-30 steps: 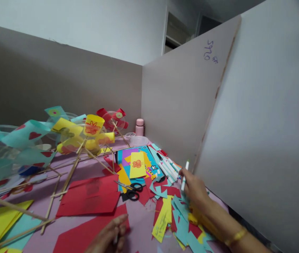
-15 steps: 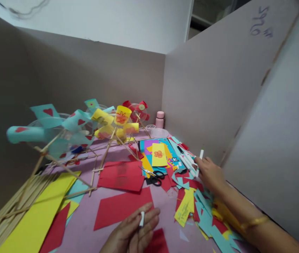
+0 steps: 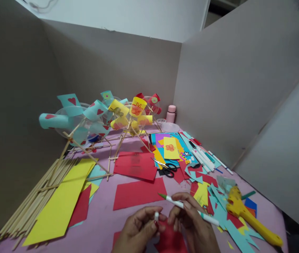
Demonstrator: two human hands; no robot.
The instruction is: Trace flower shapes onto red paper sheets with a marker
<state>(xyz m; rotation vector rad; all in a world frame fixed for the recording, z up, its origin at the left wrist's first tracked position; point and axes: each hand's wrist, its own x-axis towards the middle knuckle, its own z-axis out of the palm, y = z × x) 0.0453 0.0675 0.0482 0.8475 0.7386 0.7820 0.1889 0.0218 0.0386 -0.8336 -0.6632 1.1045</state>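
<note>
In my right hand (image 3: pixel 194 218), low in the middle of the view, is a white marker (image 3: pixel 209 218) with a bare green tip pointing left. Close beside it my left hand (image 3: pixel 140 226) pinches a small white piece (image 3: pixel 156 215) that looks like a pen cap. The two hands are nearly touching. Beneath and between them lies red paper (image 3: pixel 170 240), partly hidden. Just beyond is a flat red sheet (image 3: pixel 136 193), and behind that some folded red paper (image 3: pixel 136 167) with dark smudges.
Paper pinwheels on stick stands (image 3: pixel 83 116) fill the back left. Bamboo sticks (image 3: pixel 37 200) and yellow paper (image 3: pixel 59 207) lie at left. Black-handled scissors (image 3: pixel 169 170) rest centrally. Several markers (image 3: pixel 203 160), paper scraps (image 3: pixel 219 207) and a yellow glue gun (image 3: pixel 252 219) lie right.
My right hand has come from the markers at right to beside my left, bringing the green-tipped marker. My left hand has turned and closed on the white piece. The view has shifted right.
</note>
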